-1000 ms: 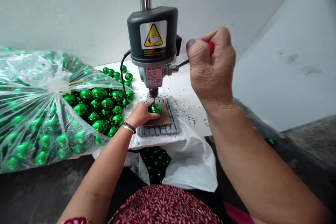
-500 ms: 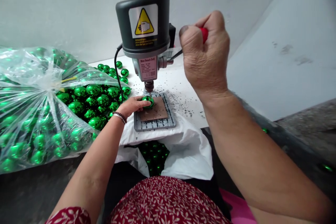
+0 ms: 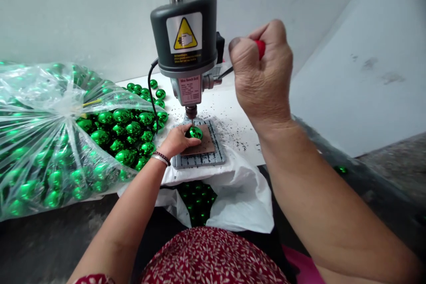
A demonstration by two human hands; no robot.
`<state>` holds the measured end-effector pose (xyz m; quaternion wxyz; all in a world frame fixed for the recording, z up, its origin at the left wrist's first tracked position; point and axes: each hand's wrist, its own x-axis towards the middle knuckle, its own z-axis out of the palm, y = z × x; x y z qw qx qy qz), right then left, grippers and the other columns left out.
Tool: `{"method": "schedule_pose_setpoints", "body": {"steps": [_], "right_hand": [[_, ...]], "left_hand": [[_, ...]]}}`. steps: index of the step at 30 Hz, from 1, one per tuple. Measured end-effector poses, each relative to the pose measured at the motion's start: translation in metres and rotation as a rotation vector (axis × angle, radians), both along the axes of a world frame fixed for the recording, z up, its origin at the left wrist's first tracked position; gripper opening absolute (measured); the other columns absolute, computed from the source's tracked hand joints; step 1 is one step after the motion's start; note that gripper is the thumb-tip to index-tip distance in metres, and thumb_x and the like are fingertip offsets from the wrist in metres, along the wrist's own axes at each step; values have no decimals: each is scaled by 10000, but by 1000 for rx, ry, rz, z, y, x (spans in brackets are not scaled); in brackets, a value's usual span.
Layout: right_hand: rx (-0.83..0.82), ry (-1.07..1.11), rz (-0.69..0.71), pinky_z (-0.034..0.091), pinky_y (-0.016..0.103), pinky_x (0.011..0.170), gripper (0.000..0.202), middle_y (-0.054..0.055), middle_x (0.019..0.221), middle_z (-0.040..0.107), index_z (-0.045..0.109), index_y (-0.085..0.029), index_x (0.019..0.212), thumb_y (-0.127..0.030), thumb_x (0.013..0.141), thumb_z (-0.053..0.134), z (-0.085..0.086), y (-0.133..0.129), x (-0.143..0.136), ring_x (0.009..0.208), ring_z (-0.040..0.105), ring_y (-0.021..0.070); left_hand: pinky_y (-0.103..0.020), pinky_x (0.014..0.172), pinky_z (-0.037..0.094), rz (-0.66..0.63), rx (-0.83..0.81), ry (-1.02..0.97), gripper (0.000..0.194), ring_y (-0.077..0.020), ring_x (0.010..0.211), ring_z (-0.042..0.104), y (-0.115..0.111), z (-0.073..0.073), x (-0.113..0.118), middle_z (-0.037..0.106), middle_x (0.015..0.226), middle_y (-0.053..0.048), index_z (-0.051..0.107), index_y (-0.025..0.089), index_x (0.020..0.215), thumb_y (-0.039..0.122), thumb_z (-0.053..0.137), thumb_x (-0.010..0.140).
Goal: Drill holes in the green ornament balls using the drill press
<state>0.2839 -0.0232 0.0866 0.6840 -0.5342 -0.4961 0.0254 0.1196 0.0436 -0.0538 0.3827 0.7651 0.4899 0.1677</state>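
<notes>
My left hand (image 3: pixel 178 141) grips a shiny green bauble (image 3: pixel 195 132) between thumb and fingers, low over the brown board (image 3: pixel 207 143) on the drill's base plate (image 3: pixel 218 158). Just behind the bauble's top is the thin bit under the chuck (image 3: pixel 191 112) of the bench drill (image 3: pixel 186 35); whether they touch I cannot tell. My right hand (image 3: pixel 262 73), raised to the right of the drill head, is closed round the red-knobbed feed lever (image 3: pixel 227 72). Part of the red knob shows between its fingers.
A clear plastic bag (image 3: pixel 66 108) full of green baubles lies on the left, with several loose ones (image 3: pixel 160 93) behind it. Dark shavings dot the white table (image 3: pixel 241 115). Below the table's front edge, a white sack (image 3: pixel 239 204) holds more baubles. A black cable (image 3: pixel 150 84) hangs beside the drill.
My left hand has shifted slightly, and the bauble now sits a little in front of the bit, turned to a smooth side. My right hand stays on the lever. The whole view has shifted slightly.
</notes>
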Motion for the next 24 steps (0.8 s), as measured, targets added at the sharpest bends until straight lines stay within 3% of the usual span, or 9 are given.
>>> {"method": "schedule_pose_setpoints", "body": {"steps": [4,10,13,24], "right_hand": [[7,-13,-32,296,188,666,218,-98,623,357,413,-159,766,-227,873,590,-3,-1,1,605,307,13],[76,-134,-56,316,205,612,224,-66,680,430,451,-182,813,-360,889,562,-22,-8,6,610,320,32],[25,-153,-89,351,213,615,234,-48,726,453,470,-193,839,-408,898,541,-29,-14,6,624,351,37],[-34,-141,-144,400,211,570,292,-24,706,528,532,-198,800,-487,832,553,-27,-20,6,621,453,51]], "left_hand": [[-291,804,510,68,-46,-20,737,-189,840,646,-7,-3,0,733,913,-16,651,169,1339,391,822,657],[-254,748,512,62,-106,-148,648,-161,789,636,-7,-8,-2,727,860,13,694,177,1256,339,835,644],[-259,756,521,55,-127,-191,577,-166,800,639,-9,-7,-1,731,860,17,712,172,1194,300,834,645],[-307,882,505,55,-86,-172,531,-229,965,655,-10,-10,-1,745,1016,-17,715,190,1151,320,821,647]]}}
